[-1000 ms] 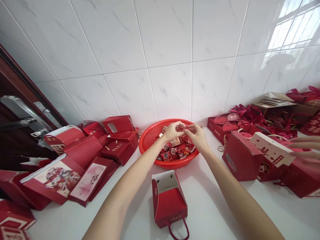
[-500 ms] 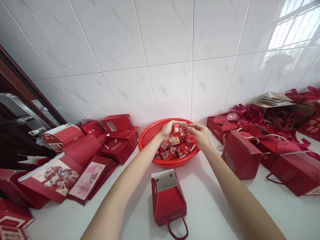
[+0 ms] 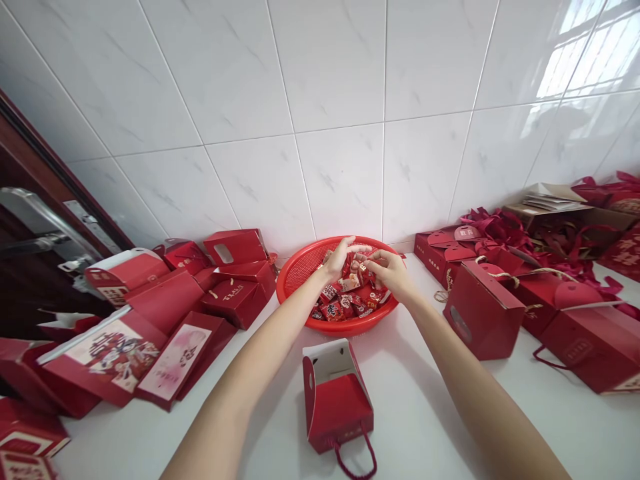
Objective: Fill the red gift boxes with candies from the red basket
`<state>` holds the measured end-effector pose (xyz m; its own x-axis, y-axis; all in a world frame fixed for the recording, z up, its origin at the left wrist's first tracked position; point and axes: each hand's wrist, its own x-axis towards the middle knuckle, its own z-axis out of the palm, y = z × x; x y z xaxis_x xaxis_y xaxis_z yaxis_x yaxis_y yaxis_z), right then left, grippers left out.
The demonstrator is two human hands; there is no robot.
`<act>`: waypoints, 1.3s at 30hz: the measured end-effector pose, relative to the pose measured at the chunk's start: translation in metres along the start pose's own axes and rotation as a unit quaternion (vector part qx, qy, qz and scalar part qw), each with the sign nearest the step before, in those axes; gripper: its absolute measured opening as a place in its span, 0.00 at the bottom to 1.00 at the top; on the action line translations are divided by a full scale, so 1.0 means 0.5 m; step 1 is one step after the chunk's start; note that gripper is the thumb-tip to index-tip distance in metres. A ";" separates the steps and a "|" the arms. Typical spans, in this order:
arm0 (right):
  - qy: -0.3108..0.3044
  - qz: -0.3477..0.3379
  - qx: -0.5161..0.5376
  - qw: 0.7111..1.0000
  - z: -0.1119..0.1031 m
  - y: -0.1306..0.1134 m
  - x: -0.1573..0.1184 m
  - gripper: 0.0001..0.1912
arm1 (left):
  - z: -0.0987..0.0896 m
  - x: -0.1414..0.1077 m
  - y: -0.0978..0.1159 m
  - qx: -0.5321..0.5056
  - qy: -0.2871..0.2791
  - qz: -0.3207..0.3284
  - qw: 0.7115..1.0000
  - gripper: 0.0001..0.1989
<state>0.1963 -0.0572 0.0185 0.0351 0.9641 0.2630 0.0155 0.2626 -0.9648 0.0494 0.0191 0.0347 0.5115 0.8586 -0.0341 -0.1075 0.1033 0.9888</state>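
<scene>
A red perforated plastic basket [image 3: 345, 327] holds several small red-wrapped candies [image 3: 345, 307], some with white print. Over its left side is my left hand [image 3: 341, 259], thumb raised and apart from the stretched fingers, palm turned right. My right hand [image 3: 391, 270] comes in from the other side with its fingers curled and their tips close together above the candies; whatever may be between them is hidden. Nearer me stands a red gift box [image 3: 336, 400], its top open and white inside showing, with a dark red cord handle lying toward me.
Red gift boxes [image 3: 240, 293] crowd the left of the white table [image 3: 425, 413]. More boxes [image 3: 485, 313] stand at the right, with heaped red ribbons [image 3: 493, 223] and an open carton [image 3: 595, 223] behind. A tiled wall [image 3: 340, 180] closes the back; a door handle [image 3: 45, 220] juts in at left.
My left thumb has lifted away from the fingers. My right hand has shifted slightly left and lower, its fingers curling more over the candies. The boxes and basket stay in place.
</scene>
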 end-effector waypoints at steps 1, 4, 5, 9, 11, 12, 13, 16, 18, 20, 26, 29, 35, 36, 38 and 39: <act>-0.004 0.001 -0.004 1.000 0.001 0.001 0.001 0.14 | -0.001 0.002 -0.001 -0.001 -0.011 0.005 1.000 0.21; -0.008 0.002 -0.013 1.000 0.002 0.004 0.004 0.14 | -0.001 0.004 -0.003 0.001 -0.034 0.019 0.999 0.18; -0.007 0.001 -0.015 1.000 0.002 0.006 0.005 0.14 | 0.000 0.004 -0.003 0.003 -0.036 0.021 0.999 0.17; -0.003 -0.001 -0.025 1.000 0.001 0.011 0.005 0.13 | 0.000 0.001 -0.006 0.011 -0.027 0.042 0.999 0.15; 0.001 -0.006 -0.034 0.999 0.001 0.013 0.005 0.12 | 0.002 -0.003 -0.008 0.024 -0.020 0.063 0.998 0.15; 0.004 -0.010 -0.038 0.999 0.002 0.014 0.005 0.12 | 0.004 -0.005 -0.008 0.034 -0.019 0.074 0.997 0.15; 0.006 -0.014 -0.042 0.999 0.002 0.015 0.006 0.11 | 0.007 -0.007 -0.008 0.043 -0.019 0.083 0.995 0.16; 0.007 -0.032 -0.048 0.998 0.005 0.015 0.007 0.10 | 0.018 -0.011 -0.008 0.054 -0.027 0.094 0.994 0.18; 0.007 -0.041 -0.047 0.998 0.006 0.013 0.008 0.10 | 0.027 -0.012 -0.008 0.049 -0.035 0.093 0.994 0.18; 0.009 -0.044 -0.042 0.998 0.007 0.010 0.008 0.10 | 0.033 -0.013 -0.006 0.045 -0.033 0.093 0.994 0.16; 0.028 -0.041 -0.003 0.999 0.003 0.003 0.006 0.18 | 0.024 -0.020 0.010 0.028 0.020 0.081 0.996 0.12; 0.032 -0.033 0.028 0.999 0.001 0.002 0.008 0.21 | 0.013 -0.025 0.017 0.042 0.038 0.076 0.996 0.10; 0.051 -0.013 0.082 0.995 -0.002 0.006 0.017 0.23 | 0.014 -0.031 0.018 0.072 0.027 0.095 0.992 0.12; 0.056 -0.010 0.091 0.994 -0.003 0.006 0.017 0.24 | 0.016 -0.031 0.018 0.075 0.024 0.104 0.992 0.13; 0.067 -0.004 0.107 0.992 -0.004 0.005 0.018 0.25 | 0.019 -0.030 0.016 0.078 0.019 0.121 0.989 0.15; 0.071 -0.003 0.115 0.991 -0.005 0.004 0.017 0.25 | 0.019 -0.030 0.014 0.082 0.011 0.132 0.988 0.15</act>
<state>0.1991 -0.0484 0.0186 0.1768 0.9517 0.2512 -0.2107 0.2859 -0.9348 0.0493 0.0022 0.0438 0.4648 0.8560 0.2262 -0.0933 -0.2067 0.9740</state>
